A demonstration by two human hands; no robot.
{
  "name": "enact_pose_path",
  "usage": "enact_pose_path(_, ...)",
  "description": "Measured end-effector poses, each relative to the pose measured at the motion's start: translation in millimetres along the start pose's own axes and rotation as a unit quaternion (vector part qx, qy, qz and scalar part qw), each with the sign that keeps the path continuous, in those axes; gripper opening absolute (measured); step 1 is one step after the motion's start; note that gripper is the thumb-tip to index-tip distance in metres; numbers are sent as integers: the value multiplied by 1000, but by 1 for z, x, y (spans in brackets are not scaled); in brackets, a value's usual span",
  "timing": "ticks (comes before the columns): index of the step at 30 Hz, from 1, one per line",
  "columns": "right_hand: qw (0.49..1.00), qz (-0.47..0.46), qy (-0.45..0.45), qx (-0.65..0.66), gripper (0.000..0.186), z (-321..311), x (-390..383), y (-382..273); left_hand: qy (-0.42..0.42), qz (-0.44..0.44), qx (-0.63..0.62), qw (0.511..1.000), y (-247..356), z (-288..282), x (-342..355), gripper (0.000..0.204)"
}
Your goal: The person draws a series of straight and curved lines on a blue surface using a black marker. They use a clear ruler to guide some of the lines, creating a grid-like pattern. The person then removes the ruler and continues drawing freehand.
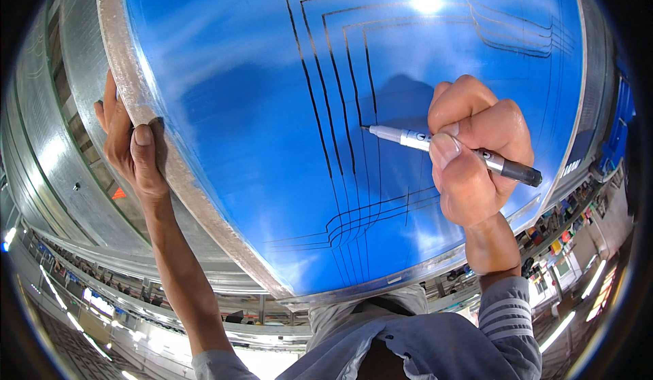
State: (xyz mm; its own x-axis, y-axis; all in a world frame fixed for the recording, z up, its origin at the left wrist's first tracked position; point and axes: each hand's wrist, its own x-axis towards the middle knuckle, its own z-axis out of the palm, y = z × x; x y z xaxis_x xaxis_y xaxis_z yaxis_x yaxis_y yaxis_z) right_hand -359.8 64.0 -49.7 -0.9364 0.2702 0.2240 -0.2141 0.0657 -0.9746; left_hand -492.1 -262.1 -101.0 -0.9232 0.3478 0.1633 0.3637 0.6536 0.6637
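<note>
On the big blue sheet [224, 128], which fills most of the view, the person draws with a marker. Right hand [476, 156] holds the grey marker [452, 150] near its middle; the thumb [445, 156] presses on the barrel from the front and the other fingers curl around it from behind, so the pen is pinched firmly. The marker lies almost level, its dark cap end pointing to the right and its tip touching the blue surface at the lower end of one black line [371, 81]. Several black lines run side by side there, going down from a corner at the top, and more thin lines cross below the hand.

Left hand [129, 142] is at the left border of the sheet. It grips the pale metal edge [177, 169]: the thumb lies flat on the front of the edge, and the fingers go behind it, close together, mostly hidden. Beside this hand stands shiny ribbed metal [47, 142]. Grey sleeves [507, 325] show at the bottom.
</note>
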Motion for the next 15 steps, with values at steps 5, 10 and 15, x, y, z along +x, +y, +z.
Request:
enact_pose_path(5, 997, 48, -51, -20, 17, -6, -3, -6, 17, -5, -2, 1000, 5, 4, 1, 62)
enact_pose_path(10, 995, 74, -68, -15, 20, -6, -3, -10, 7, -8, -5, 1000, 2, 1, -1, 61)
enact_pose_path(15, 993, 71, -88, -12, 20, -6, -1, -11, 15, 3, -8, 1000, 6, 3, 1, 59)
